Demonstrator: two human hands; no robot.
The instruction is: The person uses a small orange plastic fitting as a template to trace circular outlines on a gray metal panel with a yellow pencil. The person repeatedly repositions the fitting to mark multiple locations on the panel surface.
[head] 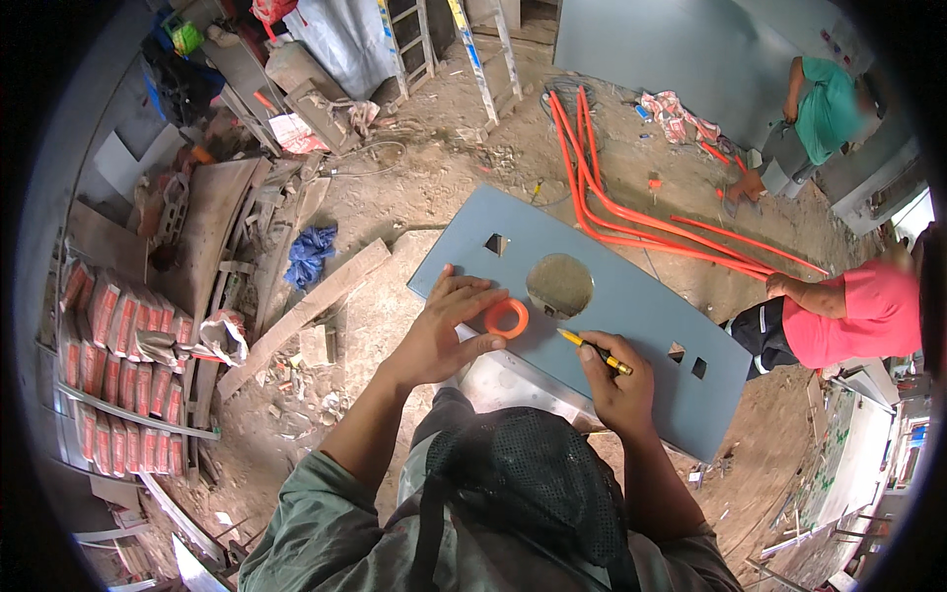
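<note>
Before me lies a blue-grey flat panel (636, 296) with a large round hole (560, 286) and several small rectangular cutouts. My left hand (455, 322) rests over its near left edge, thumb and forefinger around an orange ring (507, 318) that looks like a short piece of pipe or a roll of tape. In my right hand (620, 385) is a yellow and black pencil-like marker (595, 351), its tip pointing up and left, just below the round hole. Whether the tip touches the panel I cannot tell. Part of a pale metal surface (510, 381) shows beneath the panel.
Orange pipes (629, 214) lie beyond the panel. A co-worker in a pink shirt (858, 314) stands close at right; another in green (828, 111) is farther back. A wooden plank (311, 314), blue plastic (311, 255), rubble and stacked red-and-white packages (122, 377) are at left; ladders (473, 59) stand behind.
</note>
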